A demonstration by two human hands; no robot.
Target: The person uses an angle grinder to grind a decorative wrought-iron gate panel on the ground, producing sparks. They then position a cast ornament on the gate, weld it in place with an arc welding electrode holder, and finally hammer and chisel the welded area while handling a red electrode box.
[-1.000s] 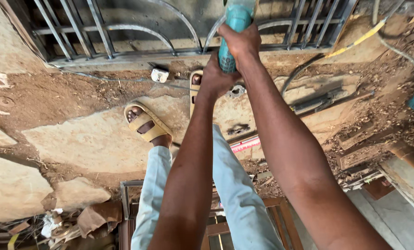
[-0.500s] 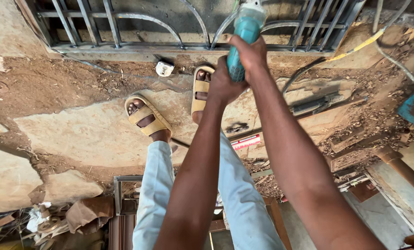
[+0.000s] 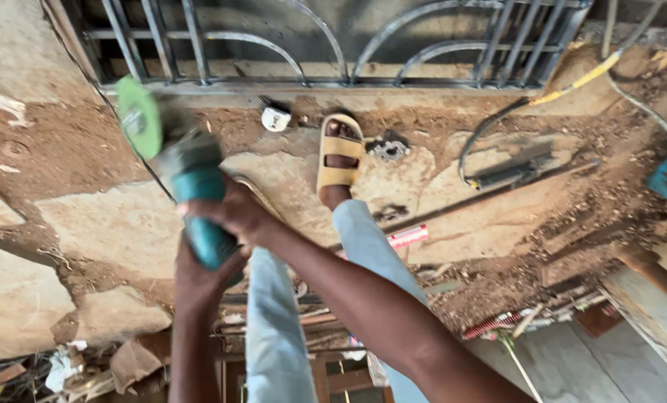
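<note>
Both my hands grip a teal angle grinder (image 3: pixel 199 195) with a green disc (image 3: pixel 139 117) at its far end, blurred from motion. My right hand (image 3: pixel 233 213) wraps over the top of the grinder's body. My left hand (image 3: pixel 199 283) holds the rear of the body from below. The tool hangs over the sandy ground at the left, in front of my legs in light blue trousers (image 3: pixel 277 328). One foot in a yellow sandal (image 3: pixel 339 153) stands on a flat stone; the other foot is hidden behind my arms.
A black metal grille (image 3: pixel 333 41) with arched bars lies along the far edge. A yellow and black cable (image 3: pixel 565 86) runs at the right. A white roll of tape (image 3: pixel 276 118) and metal bars (image 3: pixel 509 173) lie on the dirt. Wooden frame pieces (image 3: pixel 333 373) sit below.
My hands have swung the grinder from the centre by the grille down and to the left. The view has shifted, and my left foot is now hidden behind my arms.
</note>
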